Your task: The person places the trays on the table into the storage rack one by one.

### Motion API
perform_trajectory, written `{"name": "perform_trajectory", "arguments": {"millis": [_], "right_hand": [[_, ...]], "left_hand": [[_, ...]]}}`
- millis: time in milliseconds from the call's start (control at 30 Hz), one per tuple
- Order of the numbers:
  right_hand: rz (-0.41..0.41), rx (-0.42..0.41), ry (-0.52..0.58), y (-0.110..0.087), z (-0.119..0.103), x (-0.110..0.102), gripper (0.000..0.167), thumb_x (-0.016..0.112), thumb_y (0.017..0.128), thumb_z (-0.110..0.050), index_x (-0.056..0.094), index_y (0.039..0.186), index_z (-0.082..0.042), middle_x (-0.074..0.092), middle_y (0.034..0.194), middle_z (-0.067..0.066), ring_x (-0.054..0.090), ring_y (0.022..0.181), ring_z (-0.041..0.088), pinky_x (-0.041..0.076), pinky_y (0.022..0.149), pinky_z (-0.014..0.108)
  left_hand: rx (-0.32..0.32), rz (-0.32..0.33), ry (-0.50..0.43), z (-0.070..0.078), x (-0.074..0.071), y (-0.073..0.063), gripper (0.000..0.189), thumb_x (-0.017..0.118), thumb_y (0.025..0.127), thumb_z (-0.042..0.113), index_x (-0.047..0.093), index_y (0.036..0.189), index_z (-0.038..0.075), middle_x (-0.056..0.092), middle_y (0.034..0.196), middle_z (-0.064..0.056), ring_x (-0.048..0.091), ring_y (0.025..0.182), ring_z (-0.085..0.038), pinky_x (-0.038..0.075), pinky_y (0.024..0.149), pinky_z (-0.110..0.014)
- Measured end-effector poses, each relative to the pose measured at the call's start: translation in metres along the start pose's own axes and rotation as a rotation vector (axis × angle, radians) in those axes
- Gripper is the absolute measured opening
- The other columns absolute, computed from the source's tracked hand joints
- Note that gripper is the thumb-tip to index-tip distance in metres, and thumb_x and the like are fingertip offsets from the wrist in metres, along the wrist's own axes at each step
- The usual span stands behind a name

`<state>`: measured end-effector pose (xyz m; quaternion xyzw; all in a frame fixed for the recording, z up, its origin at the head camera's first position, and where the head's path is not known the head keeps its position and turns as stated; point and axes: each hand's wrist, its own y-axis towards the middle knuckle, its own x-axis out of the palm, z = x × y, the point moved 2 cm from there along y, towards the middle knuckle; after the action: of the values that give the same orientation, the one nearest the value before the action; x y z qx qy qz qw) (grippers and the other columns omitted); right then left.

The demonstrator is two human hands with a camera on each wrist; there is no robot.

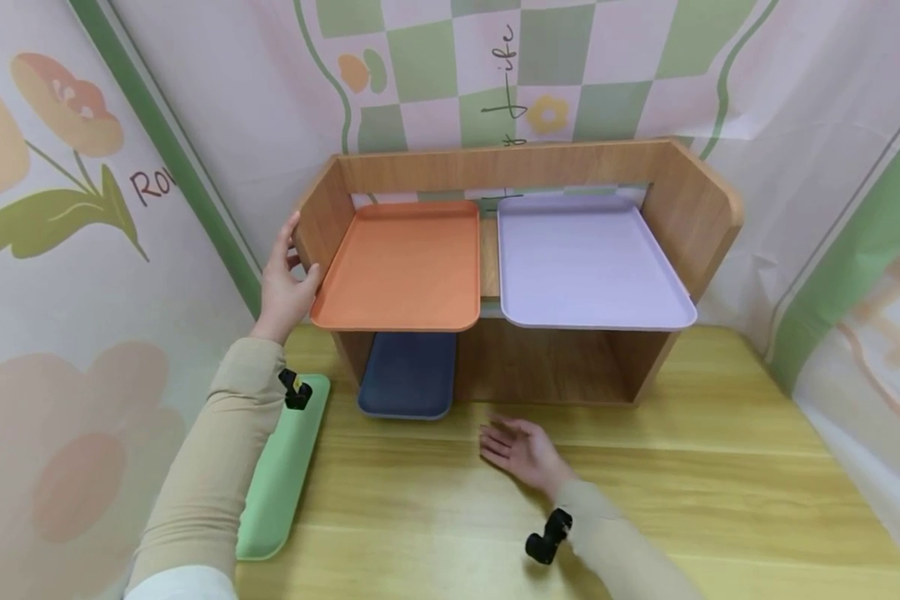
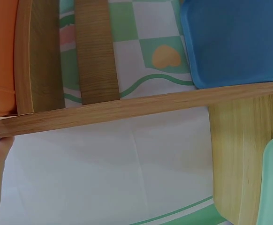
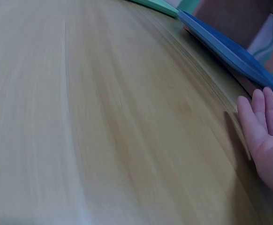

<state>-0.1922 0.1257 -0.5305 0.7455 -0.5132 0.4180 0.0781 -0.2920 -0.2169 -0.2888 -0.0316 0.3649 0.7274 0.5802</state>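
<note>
A wooden two-level shelf (image 1: 506, 169) stands on the table. On its upper level are an orange tray (image 1: 407, 265) at the left and a lilac tray (image 1: 588, 265) at the right; both project past the front. Below, a dark blue tray (image 1: 408, 377) lies in the left part, its front edge sticking out. My left hand (image 1: 287, 287) touches the shelf's left side panel from outside, fingers and thumb spread apart. In front of the shelf, my right hand (image 1: 523, 454) hovers over the table with loosely extended fingers, holding nothing, near the blue tray (image 3: 230, 49).
A long green tray (image 1: 288, 475) lies on the table (image 1: 412, 508) at the left, partly beneath my left forearm. Patterned cloth (image 1: 420, 67) hangs behind the shelf and at both sides. A black wrist camera (image 1: 549, 537) is strapped by my right sleeve.
</note>
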Motion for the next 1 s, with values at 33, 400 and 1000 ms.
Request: {"name": "perform_trajectory", "arguments": {"millis": [33,400,1000], "right_hand": [[-0.008,-0.002,0.002,-0.004,-0.002,-0.004,0.049,0.026,0.101,-0.017,0.017,0.147,-0.002,0.051,0.124,0.014,0.049,0.118,0.026,0.033,0.111,0.044],[-0.077,-0.034,0.0,-0.049,-0.041,-0.058,0.033,0.027,0.103,-0.019,0.041,0.132,-0.012,0.013,0.152,0.028,0.034,0.133,0.026,0.039,0.106,0.038],[-0.488,-0.203,0.337,-0.129,-0.172,-0.108,0.049,0.013,0.102,-0.015,0.051,0.126,0.006,0.053,0.125,0.026,0.05,0.12,0.037,0.036,0.106,0.051]], "left_hand": [[-0.002,0.0,0.001,0.0,0.0,0.0,0.074,0.052,0.091,0.002,0.022,0.15,0.034,0.041,0.137,-0.018,0.052,0.114,-0.036,0.055,0.069,-0.039],[-0.008,0.003,0.009,0.001,0.0,0.0,0.075,0.052,0.09,0.0,0.022,0.15,0.034,0.041,0.137,-0.018,0.052,0.115,-0.035,0.055,0.07,-0.037],[-0.002,-0.005,-0.011,0.0,0.002,0.001,0.075,0.051,0.091,0.0,0.021,0.15,0.034,0.04,0.136,-0.018,0.051,0.116,-0.036,0.048,0.058,-0.014]]}}
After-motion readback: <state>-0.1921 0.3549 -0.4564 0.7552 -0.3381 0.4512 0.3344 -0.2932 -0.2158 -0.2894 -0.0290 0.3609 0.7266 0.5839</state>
